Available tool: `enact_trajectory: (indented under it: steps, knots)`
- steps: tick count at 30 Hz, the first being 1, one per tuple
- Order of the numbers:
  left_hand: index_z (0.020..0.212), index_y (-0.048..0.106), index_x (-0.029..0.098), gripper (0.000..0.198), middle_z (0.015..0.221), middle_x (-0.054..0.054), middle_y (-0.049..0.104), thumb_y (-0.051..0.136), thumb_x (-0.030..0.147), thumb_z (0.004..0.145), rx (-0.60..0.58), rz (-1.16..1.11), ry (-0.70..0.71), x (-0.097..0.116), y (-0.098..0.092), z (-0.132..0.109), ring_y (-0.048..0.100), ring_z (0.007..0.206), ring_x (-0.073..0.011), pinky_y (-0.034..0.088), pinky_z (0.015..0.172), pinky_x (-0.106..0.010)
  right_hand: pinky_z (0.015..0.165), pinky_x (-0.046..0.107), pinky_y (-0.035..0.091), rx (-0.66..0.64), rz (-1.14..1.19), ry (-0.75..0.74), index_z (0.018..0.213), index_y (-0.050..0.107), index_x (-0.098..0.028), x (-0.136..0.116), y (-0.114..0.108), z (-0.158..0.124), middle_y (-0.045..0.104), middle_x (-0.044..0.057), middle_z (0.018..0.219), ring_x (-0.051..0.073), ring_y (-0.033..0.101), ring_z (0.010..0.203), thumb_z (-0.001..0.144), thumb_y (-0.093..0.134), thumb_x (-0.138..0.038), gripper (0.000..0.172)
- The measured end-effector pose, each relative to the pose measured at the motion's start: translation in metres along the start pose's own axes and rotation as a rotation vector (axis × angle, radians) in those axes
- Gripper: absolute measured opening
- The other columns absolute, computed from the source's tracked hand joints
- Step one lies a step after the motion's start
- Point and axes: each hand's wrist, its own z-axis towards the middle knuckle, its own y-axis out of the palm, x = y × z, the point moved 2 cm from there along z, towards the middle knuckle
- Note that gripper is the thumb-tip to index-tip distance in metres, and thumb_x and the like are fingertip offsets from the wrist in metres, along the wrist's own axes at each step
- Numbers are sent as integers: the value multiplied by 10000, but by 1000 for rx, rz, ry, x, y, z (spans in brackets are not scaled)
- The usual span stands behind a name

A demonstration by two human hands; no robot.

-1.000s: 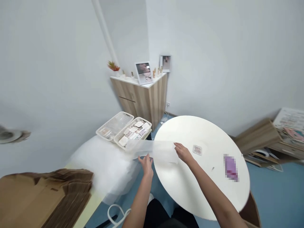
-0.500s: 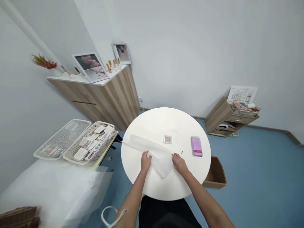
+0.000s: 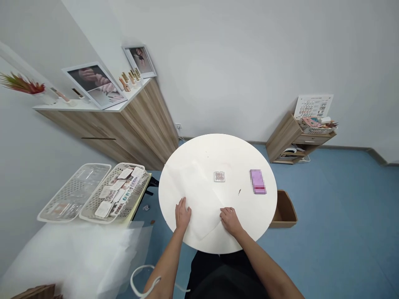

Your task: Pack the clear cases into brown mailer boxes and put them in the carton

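Note:
A thin white translucent sheet (image 3: 199,195) lies spread on the round white table (image 3: 224,151), one corner pointing toward me. My left hand (image 3: 183,214) rests on its left part, fingers stretched out and thumb apart. At the right edge of the sheet, my right hand (image 3: 230,220) has its fingers curled and pinched on the border. Beyond the sheet sits a small clear case (image 3: 219,177) with rows of pinkish pieces in it. A purple rectangular thing (image 3: 258,182), blurred by pixels, lies to the right. Between them is a tiny dark mark or scrap (image 3: 239,192).
Two white baskets (image 3: 81,216), one with cards and packs, stand at left beside a pile of white sheets (image 3: 77,253). A wooden cabinet (image 3: 149,120) with framed pictures is behind. A brown bin (image 3: 285,224) stands at right, near a small shelf (image 3: 282,139).
The sheet, folded over along its far side before, now lies flatter and wider. My left hand has shifted slightly left and flattened; my right hand has moved a little toward me.

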Motion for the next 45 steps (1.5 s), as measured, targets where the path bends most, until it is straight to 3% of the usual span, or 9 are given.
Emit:
enact_trajectory:
  steps: [5, 7, 11, 17, 26, 29, 35, 39, 45]
  knots:
    - [1430, 382, 136, 617, 1555, -180, 263, 462, 187, 820, 58, 130, -99, 2, -18, -2, 196, 1448, -339, 188, 1145, -599, 912, 393, 377, -90, -4, -31, 915, 623, -187, -20, -2, 10, 621, 93, 1121, 235, 538, 1012, 854, 529, -151, 118]
    - [1461, 333, 139, 629, 1593, -166, 154, 453, 208, 847, 74, 185, -37, 15, -17, -5, 92, 1471, -335, 149, 1150, -603, 917, 403, 369, -98, 14, -51, 923, 629, -180, -26, -4, 13, 615, 100, 1103, 248, 534, 1007, 864, 574, -285, 132]
    - [1487, 309, 196, 620, 1606, -139, 116, 450, 369, 909, -125, 260, 181, 39, 7, -22, 50, 1476, -332, 99, 1151, -601, 906, 390, 364, -57, 69, -21, 911, 634, -185, -26, -10, 24, 623, 81, 1002, 224, 545, 941, 921, 504, -401, 252]
    - [1512, 242, 231, 878, 1603, -179, 68, 548, 653, 805, -280, 377, 131, 41, 38, -34, 20, 1462, -402, 33, 1081, -705, 855, 341, 399, -33, 35, 168, 1041, 607, -179, 18, -27, 75, 611, 102, 1092, 231, 535, 996, 903, 486, -213, 186]
    - [1512, 227, 257, 961, 1602, -184, 56, 634, 656, 739, -332, 442, 155, 47, 37, -10, 14, 1461, -409, 15, 1083, -698, 1129, 444, 221, -196, -4, 241, 1467, 292, -144, 92, -46, 172, 259, 150, 1564, 317, 227, 1417, 769, 649, -260, 793]
    - [1512, 220, 264, 964, 1602, -182, 57, 613, 685, 739, -314, 468, 174, 43, 41, -9, 18, 1461, -410, 32, 1079, -704, 1136, 469, 191, -256, 17, 233, 1479, 280, -183, 101, -44, 186, 310, 132, 1548, 320, 210, 1429, 765, 657, -297, 815]
    - [1515, 197, 258, 984, 1599, -191, 57, 574, 730, 739, -289, 541, 267, 48, 55, -5, 23, 1459, -418, 42, 1075, -707, 1047, 404, 319, -46, -32, 258, 1348, 445, -153, 116, -45, 163, 546, 156, 1294, 285, 481, 1185, 770, 619, -310, 624]
    - [1517, 185, 262, 1016, 1596, -191, 76, 591, 739, 717, -297, 556, 340, 67, 74, 5, 6, 1454, -432, 31, 1070, -714, 947, 381, 398, 64, -45, 346, 1303, 461, -148, 136, -56, 134, 574, 143, 1205, 280, 515, 1099, 766, 625, -333, 591]
    - [1513, 199, 265, 1052, 1593, -200, 91, 603, 766, 681, -335, 528, 446, 107, 99, 16, 12, 1450, -448, 22, 1041, -748, 1011, 418, 380, 241, 36, 275, 1323, 438, -166, 145, -79, 99, 557, 145, 1258, 291, 496, 1164, 792, 615, -346, 588]
